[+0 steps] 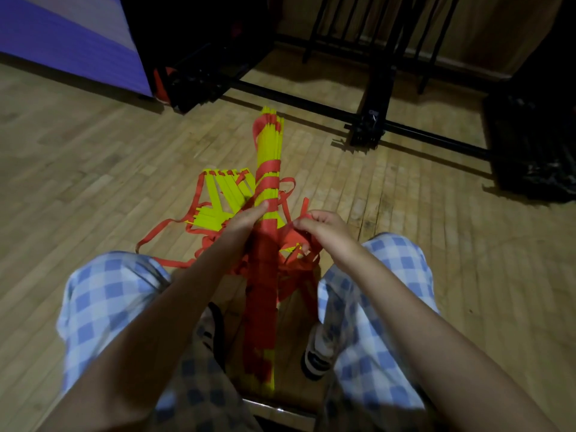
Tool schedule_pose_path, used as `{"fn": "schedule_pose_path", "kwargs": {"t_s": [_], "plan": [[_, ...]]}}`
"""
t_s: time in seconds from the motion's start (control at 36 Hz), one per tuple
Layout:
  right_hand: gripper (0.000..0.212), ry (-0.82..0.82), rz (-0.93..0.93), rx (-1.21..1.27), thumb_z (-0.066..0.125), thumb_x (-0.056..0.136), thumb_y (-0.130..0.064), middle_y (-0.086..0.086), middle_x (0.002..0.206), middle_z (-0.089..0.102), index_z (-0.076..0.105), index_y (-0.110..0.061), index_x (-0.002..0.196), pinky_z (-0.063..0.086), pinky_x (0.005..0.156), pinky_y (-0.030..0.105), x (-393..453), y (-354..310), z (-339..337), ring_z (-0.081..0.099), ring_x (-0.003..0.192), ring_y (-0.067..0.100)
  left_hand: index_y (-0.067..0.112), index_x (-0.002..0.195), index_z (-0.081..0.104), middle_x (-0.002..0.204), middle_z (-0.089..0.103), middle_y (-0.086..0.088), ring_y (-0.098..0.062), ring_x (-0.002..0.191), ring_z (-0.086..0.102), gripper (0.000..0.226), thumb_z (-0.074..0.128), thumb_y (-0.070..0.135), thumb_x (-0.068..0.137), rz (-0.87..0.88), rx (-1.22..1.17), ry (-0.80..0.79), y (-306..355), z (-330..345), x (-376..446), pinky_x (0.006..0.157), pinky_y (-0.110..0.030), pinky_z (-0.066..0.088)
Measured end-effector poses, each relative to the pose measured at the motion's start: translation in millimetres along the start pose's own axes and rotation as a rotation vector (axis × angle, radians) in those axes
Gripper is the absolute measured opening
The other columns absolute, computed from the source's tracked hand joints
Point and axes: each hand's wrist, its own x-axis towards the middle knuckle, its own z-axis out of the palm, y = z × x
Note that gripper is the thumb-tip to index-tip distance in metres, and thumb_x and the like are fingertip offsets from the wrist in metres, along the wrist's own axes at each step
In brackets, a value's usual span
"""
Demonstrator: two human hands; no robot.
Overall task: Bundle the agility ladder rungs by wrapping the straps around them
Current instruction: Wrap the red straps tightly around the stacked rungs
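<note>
Currently: bundle (pixel 267 232), long axis running away from the person, between the knees. Left hand (pixel 246 218) grips it mid-length. Right hand (pixel 324 227), just beside it to the right, pinches strap (pixel 288 233), ready for crosswise wrapping. Loose rungs (pixel 224 194) lie left of the left hand.

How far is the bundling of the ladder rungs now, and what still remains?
Done: the rung bundle already carries red strap wraps along its near part and middle. In hand: the left hand holds the bundle while the right hand pinches a loose strap. Left: the far yellow end is mostly bare, and a second group of rungs lies loose on the floor.
</note>
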Motion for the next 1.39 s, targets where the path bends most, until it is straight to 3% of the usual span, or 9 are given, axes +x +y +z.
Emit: {"fn": "schedule_pose_path", "kwargs": {"t_s": [0.19,0.42,0.58,0.78,0.89,1.06,1.19,1.31,1.39], "plan": [[0.012,-0.119,0.024,0.103,0.061,0.092,-0.012,0.004,0.053,0.063,0.064,-0.003,0.084,0.044,0.042,0.021,-2.5,1.5,9.3,0.057,0.039,0.011,0.008,0.12,0.066,0.101,0.07,-0.017,-0.024,0.068,0.07,0.046,0.062,0.043,0.089,-0.078,-0.06,-0.088,4.5,-3.5,-12.2,0.065,-0.033,0.058],[0.011,-0.083,0.041,0.096,0.061,0.09,-0.012,0.001,0.051,0.063,0.065,-0.004,0.085,0.043,0.045,0.022,0.5,1.3,7.9,0.056,0.04,0.013,0.005,0.125,0.061,0.107,0.07,-0.019,-0.028,0.084,0.069,0.044,0.059,0.036,0.094,0.031,-0.006,0.026,8.6,-2.6,-10.7,0.075,-0.034,0.057],[0.012,-0.064,0.074,0.095,0.061,0.09,-0.012,0.007,0.051,0.059,0.064,-0.005,0.081,0.041,0.043,0.024,2.9,6.3,9.7,0.055,0.037,0.014,0.006,0.087,0.061,0.057,0.068,-0.006,-0.015,0.048,0.065,0.042,0.03,0.03,0.102,-0.056,-0.115,-0.011,17.8,0.6,-14.2,0.044,-0.017,0.051],[0.012,-0.035,0.085,0.128,0.059,0.09,-0.011,0.007,0.065,0.06,0.064,-0.008,0.079,0.042,0.053,0.026,5.1,6.7,9.2,0.056,0.051,0.017,0.016,0.125,0.057,0.099,0.07,-0.007,-0.022,0.086,0.068,0.032,0.042,0.031,0.101,0.0,-0.09,-0.202,10.4,-6.6,-22.1,0.075,-0.03,0.057],[0.014,-0.055,0.096,0.179,0.059,0.091,-0.011,0.006,0.064,0.061,0.064,-0.008,0.078,0.043,0.051,0.027,3.9,6.0,12.7,0.056,0.045,0.018,0.013,0.134,0.054,0.12,0.065,-0.015,-0.025,0.099,0.066,0.042,0.046,0.037,0.1,0.012,-0.097,-0.15,12.6,-0.8,-23.9,0.08,-0.033,0.056],[0.013,-0.014,0.117,0.161,0.061,0.091,-0.016,0.007,0.062,0.059,0.064,-0.005,0.084,0.043,0.054,0.03,9.0,13.0,22.9,0.053,0.041,0.015,0.012,0.099,0.064,0.078,0.071,-0.008,-0.019,0.068,0.069,0.038,0.034,0.033,0.103,-0.023,-0.077,-0.069,12.3,7.5,-24.9,0.059,-0.025,0.057],[0.034,0.081,0.121,0.167,0.059,0.095,-0.032,0.006,0.054,0.046,0.05,-0.012,0.068,0.032,0.039,0.02,11.1,14.3,27.5,0.039,0.031,0.009,0.017,0.131,0.051,0.1,0.067,-0.01,-0.024,0.086,0.066,0.034,0.035,0.023,0.103,-0.001,-0.137,-0.116,9.1,16.9,-30.1,0.072,-0.032,0.057],[0.036,0.142,0.16,0.168,0.06,0.092,-0.044,-0.004,0.048,0.051,0.058,-0.019,0.066,0.035,0.04,0.016,13.7,7.4,24.7,0.048,0.036,0.005,0.017,0.135,0.049,0.113,0.065,-0.009,-0.024,0.098,0.064,0.034,0.042,0.024,0.103,0.025,-0.148,-0.053,5.2,25.2,-35.1,0.088,-0.034,0.051],[0.037,0.119,0.207,0.227,0.063,0.091,-0.042,-0.004,0.042,0.052,0.059,-0.017,0.064,0.035,0.039,0.015,16.9,6.8,21.7,0.049,0.034,0.006,0.01,0.13,0.051,0.101,0.069,-0.01,-0.019,0.084,0.069,0.033,0.044,0.026,0.102,0.038,-0.12,-0.021,3.1,24.9,-34.3,0.075,-0.029,0.056]]}}
